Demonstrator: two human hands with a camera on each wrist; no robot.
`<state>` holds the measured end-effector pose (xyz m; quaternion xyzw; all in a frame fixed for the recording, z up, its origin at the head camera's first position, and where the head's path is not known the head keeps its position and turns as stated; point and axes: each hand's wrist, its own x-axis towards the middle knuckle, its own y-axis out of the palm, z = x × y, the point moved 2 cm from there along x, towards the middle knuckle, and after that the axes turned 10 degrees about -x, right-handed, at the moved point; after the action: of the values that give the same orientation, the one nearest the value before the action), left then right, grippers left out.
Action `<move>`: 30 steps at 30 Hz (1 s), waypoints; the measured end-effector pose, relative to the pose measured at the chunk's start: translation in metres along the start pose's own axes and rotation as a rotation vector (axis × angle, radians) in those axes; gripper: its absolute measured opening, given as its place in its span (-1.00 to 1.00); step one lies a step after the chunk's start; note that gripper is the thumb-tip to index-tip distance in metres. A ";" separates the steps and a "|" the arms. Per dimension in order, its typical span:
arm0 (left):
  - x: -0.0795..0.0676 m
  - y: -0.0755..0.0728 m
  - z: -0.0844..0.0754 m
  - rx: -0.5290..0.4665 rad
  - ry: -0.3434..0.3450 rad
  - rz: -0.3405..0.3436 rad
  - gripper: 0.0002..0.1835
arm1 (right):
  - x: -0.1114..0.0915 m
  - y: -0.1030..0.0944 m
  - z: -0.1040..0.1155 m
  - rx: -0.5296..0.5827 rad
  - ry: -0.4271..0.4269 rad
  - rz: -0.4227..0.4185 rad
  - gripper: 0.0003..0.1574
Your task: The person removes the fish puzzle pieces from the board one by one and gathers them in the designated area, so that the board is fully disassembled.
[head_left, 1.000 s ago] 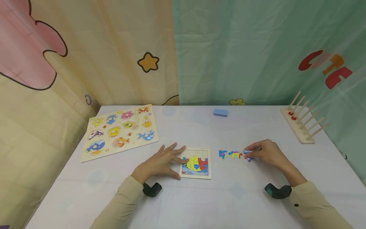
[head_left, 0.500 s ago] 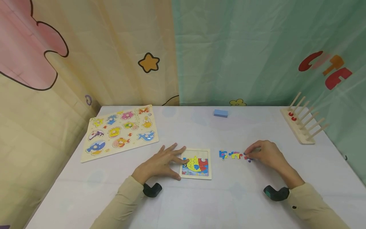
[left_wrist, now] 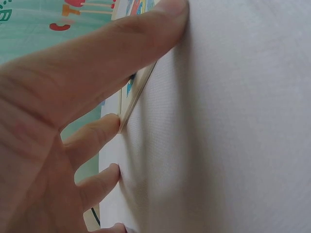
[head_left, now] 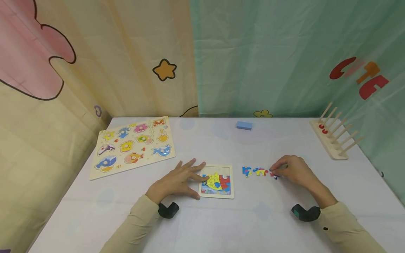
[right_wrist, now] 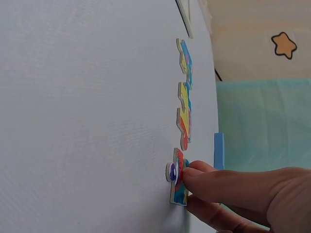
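My left hand (head_left: 178, 179) lies with fingers spread at the left side of a small wooden puzzle tray (head_left: 232, 184). Its thumb and a finger touch the tray's edge, and one finger reaches over the yellow fish picture (head_left: 215, 181). The picture is partly filled, with bare wood along the top. To the right of the tray, my right hand (head_left: 294, 171) pinches a jigsaw piece (right_wrist: 180, 196), red and blue with a purple spot, between thumb and fingers at table level. Beside it in a row lie a yellow-and-red jigsaw piece (head_left: 261, 172) and a blue jigsaw piece (head_left: 246, 171).
A large peg puzzle board (head_left: 133, 147) with sea animals lies at the back left. A blue block (head_left: 244, 125) sits near the far edge. At the back right stands a wooden peg rack (head_left: 332, 140) with two red beads. Curtains hang behind the table.
My right hand has shifted very slightly, and its fingers now cover more of the piece they pinch. The left hand and the tray stay where they were.
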<state>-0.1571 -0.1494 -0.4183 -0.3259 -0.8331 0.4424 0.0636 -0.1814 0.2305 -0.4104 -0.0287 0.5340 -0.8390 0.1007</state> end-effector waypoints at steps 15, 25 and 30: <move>0.001 -0.002 -0.002 -0.003 0.009 -0.002 -0.28 | 0.015 0.009 0.042 0.086 -0.002 -0.001 -0.80; 0.001 -0.001 -0.001 -0.008 -0.001 0.004 -0.28 | 0.031 0.043 0.101 0.114 -0.147 0.072 -0.77; 0.001 -0.001 -0.001 -0.004 -0.008 0.013 -0.29 | 0.034 0.058 0.127 0.136 -0.173 0.137 -0.75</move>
<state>-0.1579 -0.1485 -0.4166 -0.3298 -0.8320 0.4425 0.0569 -0.1865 0.0867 -0.4098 -0.0577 0.4661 -0.8587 0.2050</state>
